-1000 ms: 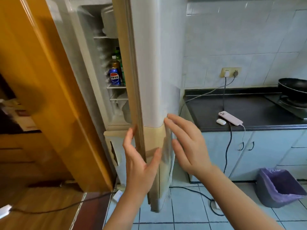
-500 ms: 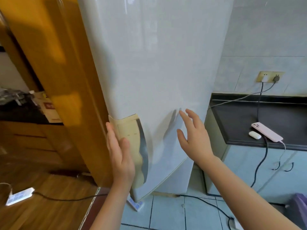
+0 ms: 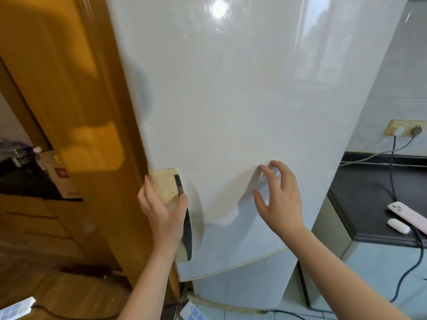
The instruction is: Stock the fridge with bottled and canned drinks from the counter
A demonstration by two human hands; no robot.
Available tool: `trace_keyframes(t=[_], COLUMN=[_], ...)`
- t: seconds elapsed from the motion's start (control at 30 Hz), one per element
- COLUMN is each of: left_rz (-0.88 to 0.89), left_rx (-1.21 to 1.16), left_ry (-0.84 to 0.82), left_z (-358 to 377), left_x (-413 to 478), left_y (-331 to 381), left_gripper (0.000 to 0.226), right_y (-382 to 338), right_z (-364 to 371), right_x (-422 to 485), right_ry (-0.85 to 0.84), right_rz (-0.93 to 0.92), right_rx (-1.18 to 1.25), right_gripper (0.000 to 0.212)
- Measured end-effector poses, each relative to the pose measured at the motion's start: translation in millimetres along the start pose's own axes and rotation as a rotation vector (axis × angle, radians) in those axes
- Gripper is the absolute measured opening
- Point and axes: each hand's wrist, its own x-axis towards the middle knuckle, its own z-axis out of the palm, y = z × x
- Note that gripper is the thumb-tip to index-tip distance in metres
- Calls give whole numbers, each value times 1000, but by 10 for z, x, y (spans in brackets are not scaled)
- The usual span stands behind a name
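Our left hand [image 3: 161,211] grips the beige handle [image 3: 165,185] at eight o'clock, our right hand [image 3: 279,199], fingers spread, touches the glossy fridge door [image 3: 231,107]

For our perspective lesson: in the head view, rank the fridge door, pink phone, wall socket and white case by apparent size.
1. fridge door
2. pink phone and wall socket: alike, both cropped, so unranked
3. white case

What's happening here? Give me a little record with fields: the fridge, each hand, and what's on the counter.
Fridge door: white, looks closed; inside hidden
Left hand: grips beige handle at door's left edge
Right hand: fingers spread by door front; contact unclear
Counter: pink phone, small white case
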Motion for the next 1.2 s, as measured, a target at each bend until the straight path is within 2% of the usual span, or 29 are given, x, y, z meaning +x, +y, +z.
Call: trace_keyframes(t=[0.23, 0.5, 0.73, 0.9, 1.0, 1.1, 1.2], left_rz=[31, 22, 30, 27, 32, 10, -47], left_rx=[55, 21, -49, -50, -51, -34, -29], left_ry=[-71, -177, -247, -251, -252, -296, -381], left_z=[366, 694, 849, 912, 917, 937, 856], left_x=[824, 1414, 1749, 1840, 1813, 1879, 1672], left_y=[-313, -563, -621, -640, -666, -618, -644], left_gripper=[117, 112, 110, 108, 109, 113, 119], right_y=[-2, -34, 28, 63, 64, -39, -94], right_z=[490, 825, 983, 1058, 987, 882, 513], right_x=[305, 519, 615, 636, 665, 717, 905], right_ry=[71, 85, -12, -1, -31, -53, 11], right_rz=[-29, 7, 44, 24, 44, 45, 145], right_rx=[-127, -234, -377, -451, -410, -306, 69], right_gripper=[60, 67, 75, 78, 79, 68, 46])
